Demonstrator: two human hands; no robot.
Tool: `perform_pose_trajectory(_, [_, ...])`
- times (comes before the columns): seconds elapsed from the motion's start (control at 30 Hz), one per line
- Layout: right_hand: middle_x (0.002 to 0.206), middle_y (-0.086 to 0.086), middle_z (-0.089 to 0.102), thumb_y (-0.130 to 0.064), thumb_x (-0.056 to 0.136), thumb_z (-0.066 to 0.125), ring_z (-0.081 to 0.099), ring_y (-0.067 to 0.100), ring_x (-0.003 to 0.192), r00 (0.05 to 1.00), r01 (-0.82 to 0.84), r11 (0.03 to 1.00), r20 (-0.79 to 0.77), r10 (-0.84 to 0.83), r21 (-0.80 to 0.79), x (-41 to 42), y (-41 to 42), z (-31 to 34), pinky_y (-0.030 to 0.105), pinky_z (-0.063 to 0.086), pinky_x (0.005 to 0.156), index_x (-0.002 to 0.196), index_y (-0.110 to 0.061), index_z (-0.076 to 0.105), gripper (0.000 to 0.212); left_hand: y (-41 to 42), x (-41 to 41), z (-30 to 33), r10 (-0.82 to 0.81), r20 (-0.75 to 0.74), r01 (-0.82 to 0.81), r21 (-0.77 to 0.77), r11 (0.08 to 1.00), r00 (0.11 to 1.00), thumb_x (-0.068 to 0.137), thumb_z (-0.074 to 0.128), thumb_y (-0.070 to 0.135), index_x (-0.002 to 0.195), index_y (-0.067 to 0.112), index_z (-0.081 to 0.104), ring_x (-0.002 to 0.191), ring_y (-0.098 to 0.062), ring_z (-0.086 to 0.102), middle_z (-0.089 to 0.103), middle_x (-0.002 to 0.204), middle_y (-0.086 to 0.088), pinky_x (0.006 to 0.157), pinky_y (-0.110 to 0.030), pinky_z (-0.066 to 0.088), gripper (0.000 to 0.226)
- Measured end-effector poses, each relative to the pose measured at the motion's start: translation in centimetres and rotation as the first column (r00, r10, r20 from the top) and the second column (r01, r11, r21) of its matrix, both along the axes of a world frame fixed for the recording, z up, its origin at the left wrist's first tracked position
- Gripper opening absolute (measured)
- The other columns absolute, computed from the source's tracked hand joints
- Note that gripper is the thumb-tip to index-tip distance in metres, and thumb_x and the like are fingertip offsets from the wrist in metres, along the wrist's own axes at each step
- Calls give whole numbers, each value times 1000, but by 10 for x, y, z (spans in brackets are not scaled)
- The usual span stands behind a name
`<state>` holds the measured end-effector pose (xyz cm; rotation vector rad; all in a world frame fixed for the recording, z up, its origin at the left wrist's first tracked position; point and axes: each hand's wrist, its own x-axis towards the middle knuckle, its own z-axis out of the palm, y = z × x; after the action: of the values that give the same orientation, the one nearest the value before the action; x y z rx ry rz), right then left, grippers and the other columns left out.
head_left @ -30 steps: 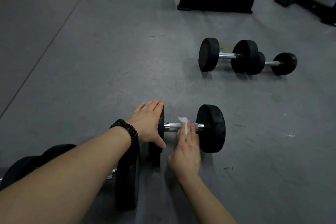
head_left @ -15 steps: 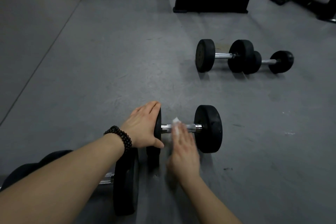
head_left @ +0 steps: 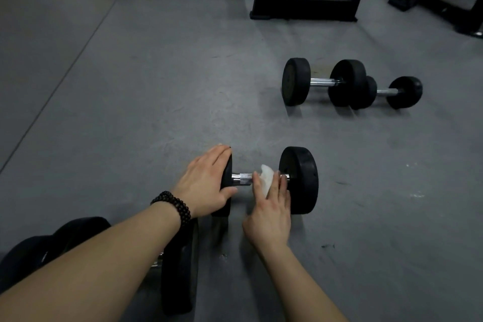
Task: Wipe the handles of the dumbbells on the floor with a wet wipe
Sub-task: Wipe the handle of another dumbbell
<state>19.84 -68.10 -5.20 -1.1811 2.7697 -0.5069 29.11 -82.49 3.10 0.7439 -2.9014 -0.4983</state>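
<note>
Head cam, the only view here: your right hand (head_left: 270, 210) has the wet wipe (head_left: 267, 180) pressed onto the chrome handle (head_left: 243, 178) of the nearest dumbbell (head_left: 298, 180), fingers draped over the bar with the white wipe bunched under them and poking out the top. So that hand is closed loosely around the wipe and bar, not fully wrapped as far as I can see.

Just left of that grip, your left hand (head_left: 206, 181) lies flat and spread over the dumbbell's left weight plate (head_left: 226, 185), palm on the face of it, thumb curled onto the near edge. It isn't clutching anything, just pressing on. There's a dark bead bracelet (head_left: 173, 206) on that wrist.

The right plate sits just beside your right fingertips. Bare chrome shows between the two hands.

Nearer you than the grip, under your left forearm, another dumbbell (head_left: 177, 274) lies on the grey floor (head_left: 156, 99), mostly hidden. Well beyond the grip and to the right, two more dumbbells (head_left: 347, 83) sit end to end, touching. A black rack frame (head_left: 303, 8) stands farther back.
</note>
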Motion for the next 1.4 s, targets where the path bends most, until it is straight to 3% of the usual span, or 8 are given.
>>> perform_pose_trajectory(0.23, [165, 10, 7, -16, 81, 48, -1, 22, 152, 950, -310, 950, -55, 308, -36, 6, -10, -3, 39, 5, 122, 157, -15, 8, 86, -4, -1, -9, 3, -19, -2, 34, 999, 1000, 88, 64, 46, 156, 12, 17, 151, -15, 9, 15, 163, -1, 122, -40, 18, 90])
perform_pose_trajectory(0.4, [162, 15, 16, -9, 73, 60, 9, 28, 151, 996, -39, 999, -83, 40, 17, -20, 3, -7, 42, 12, 122, 155, -7, 17, 93, -9, -2, -10, -24, -14, 25, 17, 1000, 1000, 88, 63, 49, 156, 12, 17, 151, -16, 9, 16, 163, -2, 122, -37, 16, 90])
perform_pose_trajectory(0.57, [164, 12, 11, -17, 79, 48, 4, 26, 152, 951, -297, 955, -95, 295, -7, 15, -19, -5, 41, 7, 122, 155, -11, 19, 81, -10, -3, -13, -15, -14, 15, 25, 1000, 1000, 89, 61, 50, 156, 12, 16, 151, -14, 7, 14, 163, -1, 122, -36, 15, 89])
perform_pose_trajectory(0.73, [161, 15, 21, -12, 70, 62, 10, 27, 151, 998, -5, 1000, -55, 5, -5, -20, -5, -2, 44, 16, 122, 154, -9, 18, 95, -13, -5, -13, -23, -18, 24, 18, 1000, 1000, 89, 62, 50, 156, 12, 17, 150, -15, 9, 15, 163, -2, 122, -36, 15, 89])
perform_pose_trajectory(0.9, [164, 5, 9, -25, 77, 43, 4, 22, 152, 949, -315, 947, -47, 313, -63, 15, -22, 2, 41, 10, 123, 153, -16, 20, 80, -16, -6, -14, -16, -12, 17, 44, 999, 1000, 89, 60, 51, 156, 13, 15, 151, -14, 7, 14, 163, -1, 123, -36, 13, 89])
perform_pose_trajectory(1.07, [162, 11, 22, -15, 68, 58, 11, 29, 150, 997, -26, 999, -77, 28, 34, -18, -5, -2, 43, 12, 121, 154, -14, 25, 92, -18, -8, -12, -26, -5, 26, 23, 999, 1000, 90, 61, 50, 156, 13, 16, 150, -17, 9, 15, 163, -3, 123, -33, 8, 88])
perform_pose_trajectory(1.23, [162, 6, 22, -23, 74, 46, 12, 26, 151, 961, -262, 965, -90, 260, -13, 8, -21, -4, 47, 15, 121, 153, -17, 27, 81, -19, -8, -11, -24, 2, 24, 46, 999, 1000, 91, 59, 50, 156, 13, 14, 150, -16, 7, 13, 163, -2, 123, -33, 8, 88])
perform_pose_trajectory(1.4, [162, 13, 19, -15, 66, 59, 12, 29, 150, 999, -25, 1000, -39, 25, -4, -12, -4, -4, 46, 14, 121, 155, -11, 20, 97, -18, -9, -10, -26, 5, 26, 44, 999, 1000, 91, 60, 49, 157, 13, 14, 150, -16, 7, 12, 163, -2, 123, -33, 7, 88])
